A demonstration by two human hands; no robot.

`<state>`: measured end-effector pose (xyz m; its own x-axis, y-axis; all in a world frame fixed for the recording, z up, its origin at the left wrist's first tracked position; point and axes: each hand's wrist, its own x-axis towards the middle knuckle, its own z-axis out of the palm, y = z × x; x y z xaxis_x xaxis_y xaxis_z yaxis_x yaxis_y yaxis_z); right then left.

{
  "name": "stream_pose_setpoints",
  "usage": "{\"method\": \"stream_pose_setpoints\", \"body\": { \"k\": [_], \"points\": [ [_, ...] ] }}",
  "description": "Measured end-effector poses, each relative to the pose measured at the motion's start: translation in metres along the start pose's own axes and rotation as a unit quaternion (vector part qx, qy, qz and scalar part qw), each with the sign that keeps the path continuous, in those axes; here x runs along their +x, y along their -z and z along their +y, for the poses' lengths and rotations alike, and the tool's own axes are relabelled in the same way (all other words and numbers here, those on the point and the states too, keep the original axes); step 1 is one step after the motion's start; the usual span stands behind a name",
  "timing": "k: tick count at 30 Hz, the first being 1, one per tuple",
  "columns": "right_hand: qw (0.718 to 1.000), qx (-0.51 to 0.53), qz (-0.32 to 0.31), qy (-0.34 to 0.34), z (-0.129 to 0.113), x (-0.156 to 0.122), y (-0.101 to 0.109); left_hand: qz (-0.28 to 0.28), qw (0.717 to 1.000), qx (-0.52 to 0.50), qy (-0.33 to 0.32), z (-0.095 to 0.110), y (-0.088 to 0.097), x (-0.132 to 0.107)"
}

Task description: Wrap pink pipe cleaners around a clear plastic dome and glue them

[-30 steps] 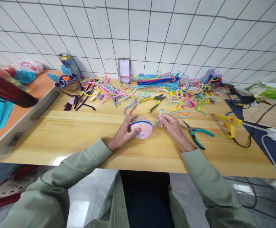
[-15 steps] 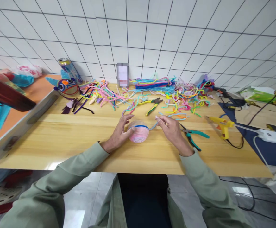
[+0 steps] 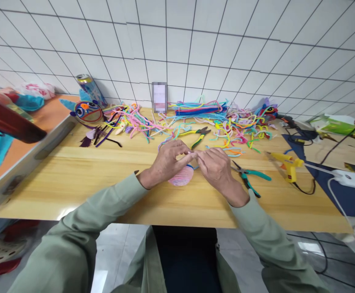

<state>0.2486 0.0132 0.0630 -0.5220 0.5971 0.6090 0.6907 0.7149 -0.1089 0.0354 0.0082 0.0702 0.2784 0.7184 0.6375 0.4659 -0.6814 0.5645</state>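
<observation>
A round pink striped ball (image 3: 180, 178) wound in pipe cleaner rests on the table, its upper part hidden behind my hands. A short blue-grey pipe cleaner (image 3: 195, 167) runs from its right edge up toward my right hand (image 3: 215, 167), whose fingers are closed on it. Just above the ball, my left hand (image 3: 169, 160) is closed, thumb and forefinger meeting the right fingertips. What the left fingers pinch is too small to make out. Teal-handled pliers (image 3: 250, 176) lie beside my right wrist, and yellow-green pliers (image 3: 199, 137) lie beyond my hands.
Loose pipe cleaners (image 3: 137, 122) and a blue bundle (image 3: 200, 109) line the back. A phone (image 3: 159, 97) leans on the tiled wall. To the right are a yellow glue gun (image 3: 287, 163) and a white power strip (image 3: 353, 179). A can (image 3: 90, 90) stands at the back left.
My left hand has left the ball's side and moved up and right to meet my right hand. The right hand has shifted slightly left, and the ball is now more covered.
</observation>
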Motion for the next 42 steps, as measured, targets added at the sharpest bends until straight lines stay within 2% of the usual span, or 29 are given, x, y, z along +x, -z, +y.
{"method": "stream_pose_setpoints", "body": {
  "k": [3, 6, 11, 14, 16, 20, 23, 27, 32, 37, 42],
  "points": [
    [0.999, 0.037, 0.000, -0.014, 0.000, 0.004, 0.001, 0.015, 1.000, -0.014, 0.018, 0.002, 0.003, 0.007],
    [0.989, 0.124, -0.024, -0.072, 0.002, 0.004, 0.003, 0.035, 0.998, -0.024, 0.042, 0.003, 0.008, 0.009],
    [0.932, 0.290, -0.106, -0.188, 0.002, 0.000, 0.010, 0.058, 0.992, -0.083, 0.070, 0.002, 0.018, 0.014],
    [0.897, 0.348, -0.125, -0.242, 0.005, -0.007, 0.015, 0.115, 0.980, -0.113, 0.116, -0.002, 0.032, 0.023],
    [0.883, 0.366, -0.127, -0.266, 0.008, -0.012, 0.019, 0.142, 0.973, -0.126, 0.130, -0.004, 0.041, 0.028],
    [0.879, 0.373, -0.125, -0.269, 0.008, -0.021, 0.027, 0.147, 0.970, -0.139, 0.136, -0.007, 0.049, 0.033],
    [0.860, 0.407, -0.135, -0.276, 0.005, -0.026, 0.030, 0.157, 0.965, -0.153, 0.146, -0.010, 0.044, 0.031],
    [0.820, 0.464, -0.163, -0.293, 0.006, -0.035, 0.033, 0.155, 0.963, -0.171, 0.138, -0.008, 0.039, 0.029],
    [0.750, 0.549, -0.219, -0.296, 0.013, -0.050, 0.044, 0.119, 0.966, -0.198, 0.116, 0.005, 0.040, 0.026],
    [0.746, 0.571, -0.211, -0.270, 0.007, -0.055, 0.061, 0.105, 0.962, -0.222, 0.117, 0.015, 0.047, 0.013],
    [0.736, 0.554, -0.274, -0.276, 0.006, -0.061, 0.064, 0.103, 0.972, -0.185, 0.104, 0.018, 0.056, -0.001]
  ]
}}
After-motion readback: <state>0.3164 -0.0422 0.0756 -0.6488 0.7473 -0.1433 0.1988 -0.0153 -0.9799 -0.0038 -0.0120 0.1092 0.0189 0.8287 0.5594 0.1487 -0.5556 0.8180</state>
